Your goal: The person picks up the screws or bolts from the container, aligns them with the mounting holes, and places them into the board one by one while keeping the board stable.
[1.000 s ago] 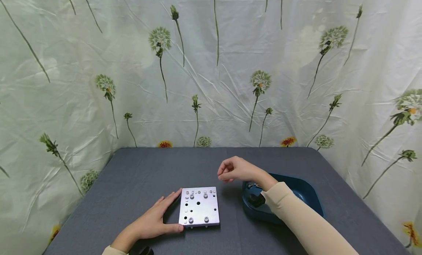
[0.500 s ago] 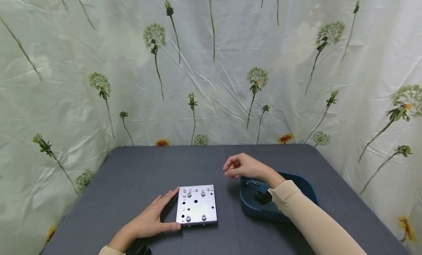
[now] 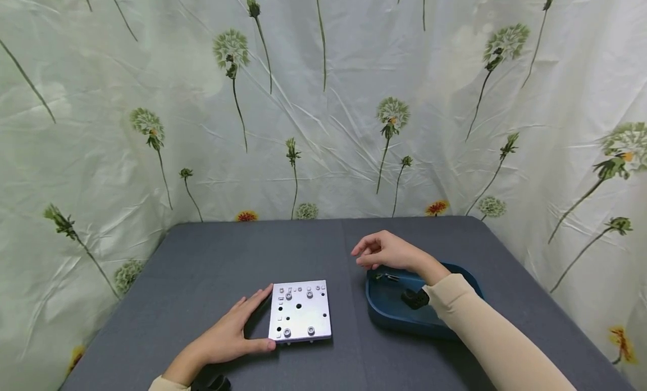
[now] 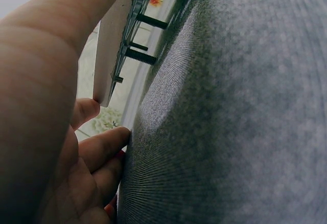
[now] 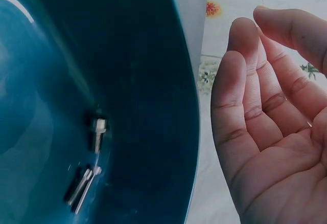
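A square silver metal plate (image 3: pixel 299 321) with holes and several socket-head screws lies on the table. In the left wrist view, threaded screw ends (image 4: pixel 141 56) stick out under the plate. My left hand (image 3: pixel 227 336) holds the plate at its left side, thumb at the near corner and index finger at the far corner. My right hand (image 3: pixel 386 250), fingers loosely bent, is above the far left rim of a dark blue tray (image 3: pixel 404 322). Nothing shows in that hand in the right wrist view. Several loose screws (image 5: pixel 84 189) lie inside the tray.
Both hands work over a dark grey cloth-covered table (image 3: pixel 242 250). A white curtain (image 3: pixel 333 127) with dandelion prints hangs behind its far edge. Black wrist camera mounts show at the right wrist (image 3: pixel 415 298) and the left wrist (image 3: pixel 217 383).
My right hand has moved right, from beside the tray to over its far left rim. My left hand keeps its place at the plate. The whole head view has shifted slightly.
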Demonstrator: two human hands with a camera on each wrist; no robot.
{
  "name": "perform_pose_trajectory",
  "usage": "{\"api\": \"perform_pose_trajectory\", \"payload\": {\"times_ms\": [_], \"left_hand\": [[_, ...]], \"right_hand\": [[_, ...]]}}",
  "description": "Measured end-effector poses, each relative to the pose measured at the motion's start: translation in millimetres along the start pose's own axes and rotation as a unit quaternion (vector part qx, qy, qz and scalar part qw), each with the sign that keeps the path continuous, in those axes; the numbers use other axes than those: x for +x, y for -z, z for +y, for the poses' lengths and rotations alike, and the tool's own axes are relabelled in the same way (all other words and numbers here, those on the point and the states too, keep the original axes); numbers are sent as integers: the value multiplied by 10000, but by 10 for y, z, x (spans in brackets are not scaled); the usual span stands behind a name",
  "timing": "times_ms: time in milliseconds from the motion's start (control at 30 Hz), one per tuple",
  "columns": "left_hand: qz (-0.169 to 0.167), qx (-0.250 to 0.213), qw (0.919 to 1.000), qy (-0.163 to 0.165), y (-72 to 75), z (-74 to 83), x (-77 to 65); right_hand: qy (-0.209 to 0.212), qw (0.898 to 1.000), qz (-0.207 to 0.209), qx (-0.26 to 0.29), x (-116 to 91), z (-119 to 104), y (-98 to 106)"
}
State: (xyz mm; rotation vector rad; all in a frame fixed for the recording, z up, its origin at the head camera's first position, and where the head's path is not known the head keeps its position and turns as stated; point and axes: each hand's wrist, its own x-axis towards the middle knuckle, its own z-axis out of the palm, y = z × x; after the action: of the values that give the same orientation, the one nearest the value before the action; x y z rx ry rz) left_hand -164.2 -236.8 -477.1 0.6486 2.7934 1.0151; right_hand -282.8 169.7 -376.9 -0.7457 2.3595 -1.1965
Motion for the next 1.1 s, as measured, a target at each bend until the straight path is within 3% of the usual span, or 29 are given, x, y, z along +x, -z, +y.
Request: {"api": "perform_pose_trajectory", "payload": {"times_ms": [367, 1100], "left_hand": [[-5, -15, 10000, -46, 37, -4, 31], [-125, -115, 9998, 60, 28, 2, 13]], "right_hand": [[-193, 9997, 115, -24, -114, 59, 119], [-475, 9988, 58, 136, -389, 451, 158]]}}
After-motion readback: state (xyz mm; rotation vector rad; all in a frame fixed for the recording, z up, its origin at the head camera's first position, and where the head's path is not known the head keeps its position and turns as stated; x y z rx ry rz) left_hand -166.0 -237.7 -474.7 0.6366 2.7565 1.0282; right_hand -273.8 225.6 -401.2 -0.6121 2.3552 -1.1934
